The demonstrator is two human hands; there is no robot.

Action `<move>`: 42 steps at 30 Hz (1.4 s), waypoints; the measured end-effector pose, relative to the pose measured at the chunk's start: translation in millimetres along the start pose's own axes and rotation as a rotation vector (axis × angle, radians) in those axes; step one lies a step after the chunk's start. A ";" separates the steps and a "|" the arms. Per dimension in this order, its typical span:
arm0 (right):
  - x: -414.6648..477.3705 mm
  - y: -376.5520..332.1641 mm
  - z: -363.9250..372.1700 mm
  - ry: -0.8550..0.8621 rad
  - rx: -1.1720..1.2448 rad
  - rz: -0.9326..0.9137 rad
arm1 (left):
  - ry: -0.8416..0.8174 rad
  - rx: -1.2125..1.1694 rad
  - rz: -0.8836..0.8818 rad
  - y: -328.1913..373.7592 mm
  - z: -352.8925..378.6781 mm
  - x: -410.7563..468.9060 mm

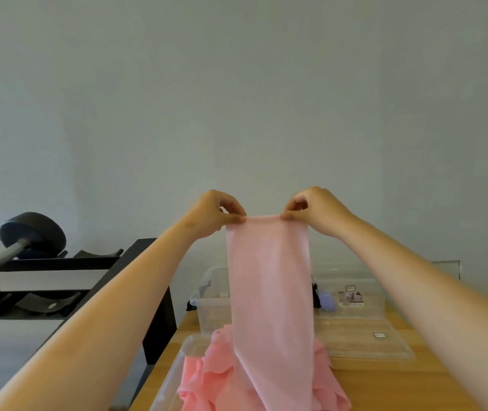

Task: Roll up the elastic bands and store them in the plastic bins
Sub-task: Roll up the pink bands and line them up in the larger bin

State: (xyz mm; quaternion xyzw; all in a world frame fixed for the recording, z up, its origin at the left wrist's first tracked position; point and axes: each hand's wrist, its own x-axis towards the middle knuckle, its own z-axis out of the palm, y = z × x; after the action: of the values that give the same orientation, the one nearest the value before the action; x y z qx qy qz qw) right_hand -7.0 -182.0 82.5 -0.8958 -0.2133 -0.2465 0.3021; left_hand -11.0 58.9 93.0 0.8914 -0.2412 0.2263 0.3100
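A wide pink elastic band (269, 277) hangs flat and upright in front of me. My left hand (216, 212) pinches its top left corner and my right hand (313, 210) pinches its top right corner, both raised above the table. The band's lower end runs down into a crumpled heap of pink band (216, 378) lying in a clear plastic bin (168, 378) at the bottom. Behind the hanging band stand two more clear plastic bins, one at the left (211, 295) and one at the right (352, 292) that holds a bluish item and a label.
The bins sit on a wooden table (385, 381). A clear bin lid (364, 339) lies flat on it at the right. To the left stands a black rack (67, 262) with dumbbells (26, 235). A plain wall fills the background.
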 end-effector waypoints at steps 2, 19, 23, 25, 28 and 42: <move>-4.1 9.9 15.8 -0.109 -0.073 0.034 | -0.123 0.013 -0.054 -13.9 15.4 -5.6; -10.9 77.2 156.0 -0.464 -0.047 0.320 | -0.283 -0.067 -0.292 -144.1 143.3 -25.6; -35.5 93.3 166.4 -0.516 -0.050 0.336 | -0.326 -0.114 -0.350 -152.1 167.0 -56.2; -48.7 98.2 169.6 -0.531 -0.040 0.318 | -0.322 -0.140 -0.336 -145.5 174.7 -71.1; -73.4 98.8 171.8 -0.551 -0.032 0.285 | -0.342 -0.150 -0.325 -130.2 182.5 -94.6; -193.9 92.2 192.1 -0.469 0.045 0.340 | -0.343 0.060 -0.188 -91.6 195.9 -182.9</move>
State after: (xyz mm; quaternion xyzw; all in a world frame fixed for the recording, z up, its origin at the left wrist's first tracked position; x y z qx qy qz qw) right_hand -50.6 -170.1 -202.0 -0.9443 -0.1294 0.0262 0.3013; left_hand -51.9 45.5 -187.0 0.9443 -0.1995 0.0481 0.2574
